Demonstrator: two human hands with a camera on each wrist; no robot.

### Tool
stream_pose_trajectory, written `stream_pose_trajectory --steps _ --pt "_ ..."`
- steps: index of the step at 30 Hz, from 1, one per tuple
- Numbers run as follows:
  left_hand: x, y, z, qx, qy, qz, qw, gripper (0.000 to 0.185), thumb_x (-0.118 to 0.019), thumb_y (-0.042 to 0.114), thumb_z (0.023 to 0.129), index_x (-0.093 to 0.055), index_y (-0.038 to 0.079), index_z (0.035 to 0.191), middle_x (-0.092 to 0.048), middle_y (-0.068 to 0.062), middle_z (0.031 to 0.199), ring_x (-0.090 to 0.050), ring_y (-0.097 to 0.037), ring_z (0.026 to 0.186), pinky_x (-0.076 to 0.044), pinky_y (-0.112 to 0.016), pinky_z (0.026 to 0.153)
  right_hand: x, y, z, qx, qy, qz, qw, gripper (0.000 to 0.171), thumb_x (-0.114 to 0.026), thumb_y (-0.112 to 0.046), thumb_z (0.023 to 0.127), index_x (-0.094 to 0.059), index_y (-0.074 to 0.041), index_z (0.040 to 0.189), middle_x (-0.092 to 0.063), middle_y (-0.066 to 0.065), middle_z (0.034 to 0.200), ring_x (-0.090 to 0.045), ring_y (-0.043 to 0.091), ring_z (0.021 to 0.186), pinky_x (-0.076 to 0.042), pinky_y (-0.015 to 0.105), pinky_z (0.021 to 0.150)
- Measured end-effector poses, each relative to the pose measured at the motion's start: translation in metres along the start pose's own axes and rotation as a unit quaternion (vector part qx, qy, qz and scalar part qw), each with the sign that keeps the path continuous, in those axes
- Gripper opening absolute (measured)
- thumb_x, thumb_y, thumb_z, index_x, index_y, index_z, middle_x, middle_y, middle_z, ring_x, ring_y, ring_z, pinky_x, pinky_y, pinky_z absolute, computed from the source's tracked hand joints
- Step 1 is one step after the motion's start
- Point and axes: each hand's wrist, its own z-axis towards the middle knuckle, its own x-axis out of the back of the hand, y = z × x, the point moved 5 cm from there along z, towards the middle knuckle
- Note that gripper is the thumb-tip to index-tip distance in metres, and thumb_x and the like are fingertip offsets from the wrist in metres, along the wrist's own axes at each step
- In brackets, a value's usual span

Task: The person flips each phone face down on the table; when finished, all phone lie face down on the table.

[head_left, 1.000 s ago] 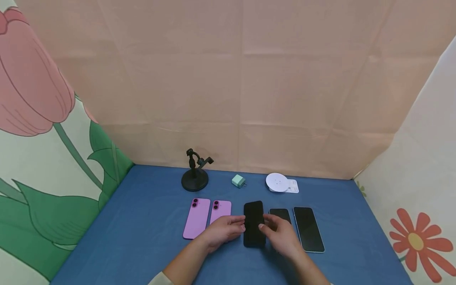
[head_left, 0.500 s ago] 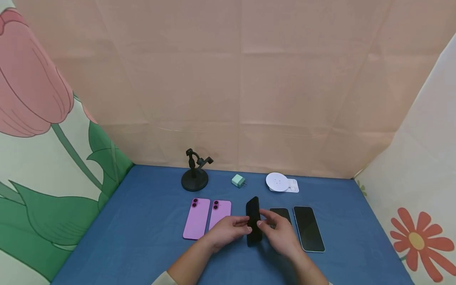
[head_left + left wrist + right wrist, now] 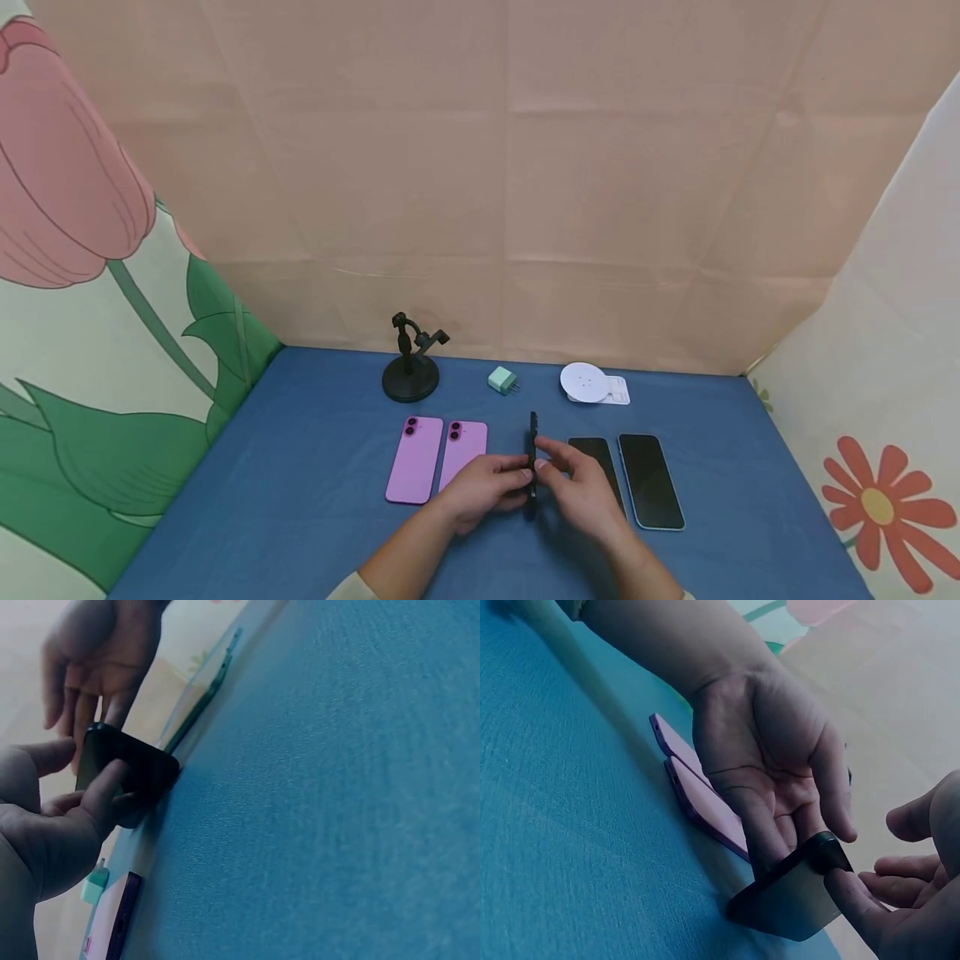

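Standing on its long edge, black phone (image 3: 532,454) held between left hand (image 3: 482,492) and right hand (image 3: 581,492).

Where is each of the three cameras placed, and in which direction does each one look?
Head: worn on the head, looks forward and down at the blue table; both forearms show, left hand and right hand holding the black phone on edge.
Left wrist: low over the table, looks at the left hand's fingers on the phone, with the right hand behind.
Right wrist: low, looks toward the left palm and two purple phones.
All three share the black phone.
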Motion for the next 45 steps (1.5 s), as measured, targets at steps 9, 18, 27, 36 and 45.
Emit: stream_pose_trajectory --steps 9,18,27,36,45 --pt "0.005 -0.005 -0.001 0.002 0.014 -0.025 0.9996 0.049 -0.068 0.014 0.101 -0.056 -0.005 0.144 -0.060 -0.018 0.144 -0.063 -0.030 0.127 -0.058 -0.046 0.095 -0.005 0.003 0.002 -0.012 -0.017 0.023 0.999 0.038 -0.062 -0.018 0.104 -0.063 -0.005 0.140 -0.066 0.015 0.137 -0.075 0.022 0.098 -0.053 0.054 0.098" --pt "0.014 -0.003 -0.008 -0.008 0.037 -0.024 0.9990 0.045 -0.068 0.012 0.101 -0.060 0.001 0.144 -0.066 -0.015 0.138 -0.067 -0.029 0.122 -0.059 -0.046 0.093 -0.004 0.014 0.004 -0.017 -0.013 0.007 1.000 0.039 -0.061 -0.016 0.105 -0.061 -0.001 0.140 -0.065 0.016 0.137 -0.071 0.025 0.108 -0.056 0.047 0.096" --pt "0.022 -0.002 -0.012 -0.017 0.065 -0.008 0.9977 0.047 -0.070 0.007 0.099 -0.060 0.004 0.144 -0.064 -0.016 0.140 -0.067 -0.030 0.119 -0.060 -0.044 0.091 -0.008 0.028 0.008 -0.045 -0.040 -0.023 0.998 0.046 -0.062 -0.023 0.105 -0.057 0.001 0.144 -0.061 0.018 0.143 -0.063 0.034 0.125 -0.052 0.054 0.102" --pt "0.028 -0.002 -0.015 -0.020 0.075 -0.006 0.9970 0.052 -0.071 0.005 0.098 -0.057 0.005 0.148 -0.063 -0.017 0.141 -0.068 -0.032 0.120 -0.061 -0.042 0.090 -0.012 0.031 0.007 -0.060 -0.056 -0.031 0.996 0.050 -0.062 -0.027 0.105 -0.055 0.003 0.144 -0.059 0.021 0.144 -0.060 0.038 0.128 -0.052 0.056 0.103" --pt "0.036 -0.005 -0.016 -0.021 0.095 0.029 0.9948 0.052 -0.072 0.004 0.095 -0.060 0.007 0.146 -0.064 -0.017 0.140 -0.070 -0.029 0.114 -0.062 -0.040 0.085 -0.014 0.032 0.006 -0.059 -0.060 -0.034 0.996 0.050 -0.062 -0.027 0.105 -0.056 0.004 0.144 -0.060 0.022 0.143 -0.060 0.039 0.128 -0.052 0.056 0.103"
